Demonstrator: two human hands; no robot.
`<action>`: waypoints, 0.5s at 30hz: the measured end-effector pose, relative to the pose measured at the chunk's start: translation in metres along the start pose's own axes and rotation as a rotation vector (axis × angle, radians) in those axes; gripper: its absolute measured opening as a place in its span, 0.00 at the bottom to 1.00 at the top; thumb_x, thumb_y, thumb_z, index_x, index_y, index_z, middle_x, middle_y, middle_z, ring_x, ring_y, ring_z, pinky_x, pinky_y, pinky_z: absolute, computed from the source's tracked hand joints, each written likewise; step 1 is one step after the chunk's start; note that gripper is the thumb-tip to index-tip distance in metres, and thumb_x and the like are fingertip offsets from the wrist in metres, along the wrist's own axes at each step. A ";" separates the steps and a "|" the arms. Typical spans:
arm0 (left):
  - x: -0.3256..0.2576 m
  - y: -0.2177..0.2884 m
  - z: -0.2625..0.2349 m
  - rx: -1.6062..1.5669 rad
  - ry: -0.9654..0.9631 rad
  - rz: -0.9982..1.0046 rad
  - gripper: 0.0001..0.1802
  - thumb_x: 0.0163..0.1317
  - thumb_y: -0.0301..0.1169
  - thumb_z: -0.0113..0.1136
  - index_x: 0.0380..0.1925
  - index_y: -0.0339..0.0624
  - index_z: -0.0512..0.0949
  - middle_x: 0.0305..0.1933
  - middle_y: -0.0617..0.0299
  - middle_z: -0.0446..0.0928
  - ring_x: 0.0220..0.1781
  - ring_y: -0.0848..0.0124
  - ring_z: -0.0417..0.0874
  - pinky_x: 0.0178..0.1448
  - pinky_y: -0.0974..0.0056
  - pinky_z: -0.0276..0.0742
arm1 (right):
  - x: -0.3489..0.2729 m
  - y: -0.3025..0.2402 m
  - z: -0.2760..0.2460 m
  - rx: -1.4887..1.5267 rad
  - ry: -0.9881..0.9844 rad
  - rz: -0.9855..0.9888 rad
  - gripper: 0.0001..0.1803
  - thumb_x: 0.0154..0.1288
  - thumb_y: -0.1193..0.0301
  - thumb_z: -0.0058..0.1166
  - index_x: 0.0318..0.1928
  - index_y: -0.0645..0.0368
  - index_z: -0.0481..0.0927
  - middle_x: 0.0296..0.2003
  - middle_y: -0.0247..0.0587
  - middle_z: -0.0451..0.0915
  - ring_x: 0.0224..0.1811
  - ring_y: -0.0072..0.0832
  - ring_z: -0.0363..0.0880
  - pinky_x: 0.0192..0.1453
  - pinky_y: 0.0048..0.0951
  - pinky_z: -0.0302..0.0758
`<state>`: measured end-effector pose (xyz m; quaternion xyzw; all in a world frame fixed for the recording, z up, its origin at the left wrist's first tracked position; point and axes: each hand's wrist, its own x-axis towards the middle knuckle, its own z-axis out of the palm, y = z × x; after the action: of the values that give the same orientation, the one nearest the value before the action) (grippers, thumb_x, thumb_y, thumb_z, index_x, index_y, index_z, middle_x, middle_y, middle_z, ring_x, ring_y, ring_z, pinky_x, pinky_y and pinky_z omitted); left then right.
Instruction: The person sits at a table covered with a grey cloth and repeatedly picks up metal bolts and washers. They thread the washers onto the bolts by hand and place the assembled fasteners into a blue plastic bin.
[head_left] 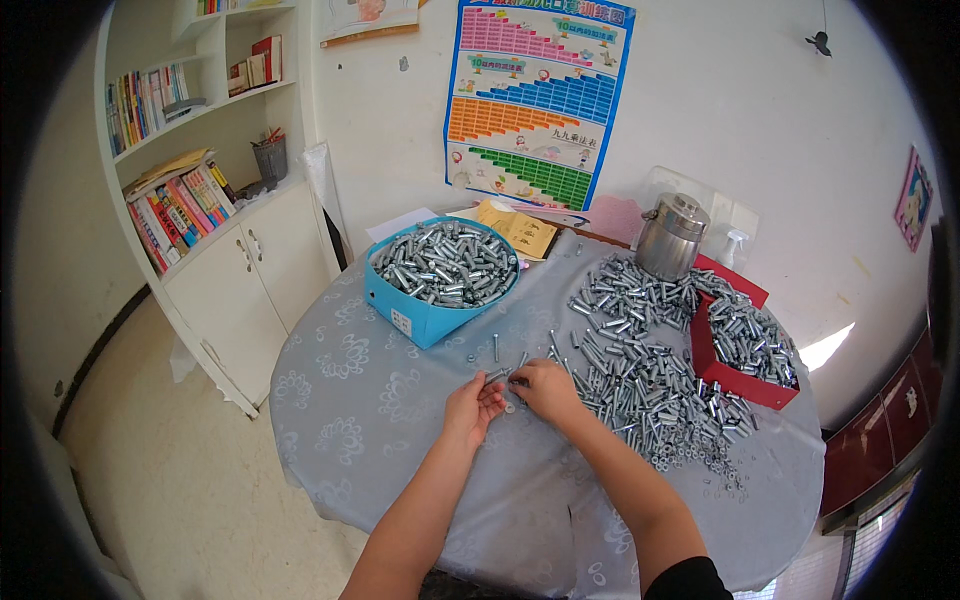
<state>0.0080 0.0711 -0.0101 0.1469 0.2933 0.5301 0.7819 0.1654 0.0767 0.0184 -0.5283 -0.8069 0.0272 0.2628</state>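
Note:
My left hand (474, 406) is closed round a silver bolt (496, 376), which sticks out past the fingertips toward the right. Close beside it, my right hand (548, 388) pinches at the bolt's far end. What lies between those fingers is too small and covered to make out. A loose bolt (496, 347) rests on the grey tablecloth (400, 420) just beyond my hands, with a few small pieces near it. To the right of my right hand spreads a large heap of bolts (640, 370). Small nuts and washers (690, 455) lie along the heap's near edge.
A blue box (425, 322) full of bolts stands at the back left. At the right is a red box (755, 388) with more bolts. Behind the heap are a steel canister (673, 238) and a spray bottle (731, 250). A white bookshelf (240, 290) is left of the table.

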 end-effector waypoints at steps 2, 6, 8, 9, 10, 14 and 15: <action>0.001 0.001 -0.001 0.008 0.003 0.004 0.12 0.63 0.35 0.47 0.33 0.35 0.70 0.29 0.56 0.76 0.23 0.73 0.74 0.29 0.65 0.76 | 0.001 -0.004 -0.004 0.009 -0.036 0.022 0.10 0.46 0.69 0.58 0.32 0.56 0.81 0.29 0.42 0.78 0.33 0.38 0.76 0.40 0.33 0.72; 0.001 0.000 -0.001 0.017 0.024 0.014 0.13 0.63 0.36 0.48 0.33 0.35 0.70 0.28 0.56 0.76 0.23 0.73 0.74 0.30 0.65 0.76 | -0.003 -0.004 -0.010 0.537 0.078 0.262 0.09 0.50 0.72 0.58 0.35 0.58 0.80 0.30 0.40 0.78 0.33 0.29 0.76 0.40 0.26 0.72; 0.000 -0.001 0.000 0.025 0.028 0.018 0.13 0.63 0.36 0.48 0.33 0.34 0.70 0.28 0.56 0.76 0.23 0.73 0.74 0.30 0.66 0.76 | -0.002 -0.004 -0.014 0.862 0.083 0.313 0.09 0.52 0.74 0.58 0.36 0.60 0.79 0.30 0.38 0.78 0.34 0.24 0.76 0.41 0.23 0.71; 0.001 -0.002 0.000 0.030 0.024 0.020 0.13 0.63 0.36 0.48 0.34 0.34 0.70 0.28 0.56 0.76 0.23 0.73 0.74 0.29 0.66 0.76 | -0.003 -0.005 -0.015 0.882 0.084 0.287 0.09 0.53 0.74 0.57 0.36 0.61 0.79 0.30 0.37 0.78 0.35 0.23 0.76 0.41 0.22 0.71; 0.001 -0.003 -0.001 0.035 0.021 0.022 0.13 0.63 0.36 0.48 0.34 0.34 0.70 0.28 0.56 0.76 0.23 0.73 0.74 0.29 0.66 0.76 | -0.003 -0.007 -0.015 0.903 0.084 0.262 0.09 0.53 0.75 0.57 0.36 0.62 0.79 0.30 0.36 0.78 0.36 0.22 0.75 0.42 0.22 0.71; 0.001 -0.003 0.000 0.061 0.002 0.029 0.14 0.63 0.36 0.49 0.34 0.33 0.70 0.28 0.55 0.76 0.24 0.72 0.75 0.29 0.66 0.77 | -0.004 -0.009 -0.013 0.833 0.116 0.133 0.09 0.54 0.74 0.57 0.36 0.63 0.79 0.30 0.36 0.78 0.35 0.21 0.76 0.42 0.21 0.71; -0.001 -0.002 0.002 0.076 0.006 0.032 0.14 0.63 0.35 0.49 0.34 0.33 0.70 0.28 0.55 0.76 0.24 0.72 0.75 0.29 0.66 0.77 | -0.005 -0.007 -0.011 0.859 0.112 0.168 0.09 0.54 0.73 0.57 0.36 0.64 0.79 0.31 0.37 0.78 0.34 0.21 0.75 0.41 0.21 0.71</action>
<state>0.0111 0.0696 -0.0092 0.1795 0.3130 0.5313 0.7665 0.1660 0.0660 0.0285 -0.4355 -0.6611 0.3530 0.4987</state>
